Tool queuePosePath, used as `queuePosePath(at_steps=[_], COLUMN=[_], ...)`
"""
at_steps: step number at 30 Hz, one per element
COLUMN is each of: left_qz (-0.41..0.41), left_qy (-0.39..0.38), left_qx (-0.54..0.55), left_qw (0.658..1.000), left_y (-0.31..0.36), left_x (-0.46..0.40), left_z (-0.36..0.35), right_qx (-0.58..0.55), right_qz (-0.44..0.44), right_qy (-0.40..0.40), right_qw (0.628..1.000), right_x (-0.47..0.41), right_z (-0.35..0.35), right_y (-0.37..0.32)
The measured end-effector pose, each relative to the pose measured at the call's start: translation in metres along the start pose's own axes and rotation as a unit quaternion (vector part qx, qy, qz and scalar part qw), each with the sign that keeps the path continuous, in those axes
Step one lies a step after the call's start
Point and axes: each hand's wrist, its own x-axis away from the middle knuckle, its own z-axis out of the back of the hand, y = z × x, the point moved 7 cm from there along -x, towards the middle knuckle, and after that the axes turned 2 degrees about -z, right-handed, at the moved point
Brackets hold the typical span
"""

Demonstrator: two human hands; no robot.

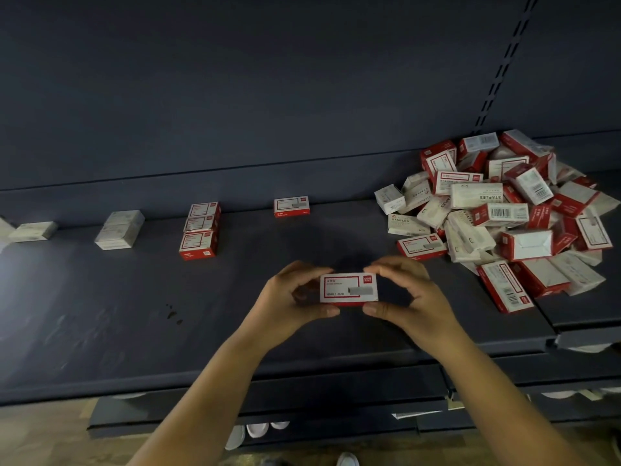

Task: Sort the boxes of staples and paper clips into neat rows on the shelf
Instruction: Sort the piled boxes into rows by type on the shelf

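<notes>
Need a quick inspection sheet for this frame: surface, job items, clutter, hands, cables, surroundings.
Surface: dark shelf, small dark stain near the middle.
Job's things: held box, red and white; lone red box at the back; red row; white row; white box far left.
Clutter: unsorted pile on the right.
Grippers: left hand and right hand both pinch the held box.
Cables: nothing seen.
Surroundings: slotted upright on the back panel; lower shelves below.

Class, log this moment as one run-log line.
hands: both grip box | pile: unsorted, right | rows: begun, left
</notes>
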Motion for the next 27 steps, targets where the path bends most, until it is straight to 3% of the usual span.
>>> queuePosePath(at_steps=[5,15,19,27], left_qz=[0.013,0.043,0.113,0.147], left_qy=[0.072,0.183,0.139,0.091], left_qx=[-0.125,-0.274,-0.331,-0.383], left_qw=[0.989,0.943,0.926,0.907], left_y=[-0.026,-0.054,-0.068,-0.073], left_x=[0.008,-0.011,-0.04,-0.089], left_z=[0.005,0.034,0.045,0.059], right_qx=[0.107,0.127,0.152,0.242], right_qz=[0.005,0.048,0.07,0.154], right_qy=[0.025,0.085,0.104,0.158], right_qw=[0.994,0.987,0.98,0.945], right_x=[-0.006,-0.023,-0.029,-0.037], right_z=[-0.013,-0.023,-0.027,-0.032], right_y=[0.008,0.007,0.008,0.003])
